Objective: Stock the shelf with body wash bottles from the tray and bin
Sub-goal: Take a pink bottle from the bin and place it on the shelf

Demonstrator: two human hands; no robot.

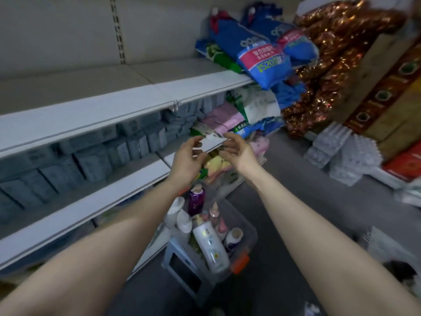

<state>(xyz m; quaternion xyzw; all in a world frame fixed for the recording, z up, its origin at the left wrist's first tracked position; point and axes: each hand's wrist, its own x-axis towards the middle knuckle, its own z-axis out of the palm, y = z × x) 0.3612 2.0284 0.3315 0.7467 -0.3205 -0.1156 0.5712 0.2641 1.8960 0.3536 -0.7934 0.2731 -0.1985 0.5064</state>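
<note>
A clear plastic bin with orange latches sits on a grey stool at the foot of the shelf. It holds several body wash bottles: a large white one lying tilted, a purple one, white pump bottles and small pink ones. Both my arms reach forward above the bin. My left hand and my right hand hover side by side in front of the middle shelf, fingers loosely curled, palms facing each other, holding nothing.
The top shelf is bare on the left; blue and red bags are piled at its right end. Grey boxes fill the middle shelf, with pink and white packs to their right. Shiny orange packets and egg trays stand on the right.
</note>
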